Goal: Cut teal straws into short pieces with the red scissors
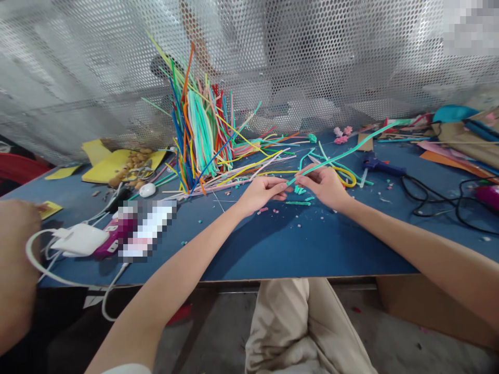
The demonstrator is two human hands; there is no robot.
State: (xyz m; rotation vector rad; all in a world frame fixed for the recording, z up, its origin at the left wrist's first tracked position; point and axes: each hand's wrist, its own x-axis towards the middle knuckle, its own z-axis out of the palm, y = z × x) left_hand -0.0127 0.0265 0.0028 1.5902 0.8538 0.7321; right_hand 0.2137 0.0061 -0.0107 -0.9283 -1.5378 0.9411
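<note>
Both my hands grip a green pipe cleaner (351, 149) above the blue table. My left hand (265, 193) pinches its near end between thumb and fingers. Close beside it, my right hand (323, 186) is closed around the same strand, whose long free part slants up to the right. Beneath the hands lie short cut green pieces (298, 203) and pink scraps (263, 210). A curved yellow pipe cleaner (350, 178) shows just behind my right hand. Some of the fingertips are hidden.
Bundled coloured pipe cleaners (200, 135) stand at the back left, with loose ones beside them. A blue glue gun (384, 166) and its black cable lie right. A purple power strip (117, 234), white charger (80, 239) and phone (150, 231) are left. Another person's arm (17, 270) is far left.
</note>
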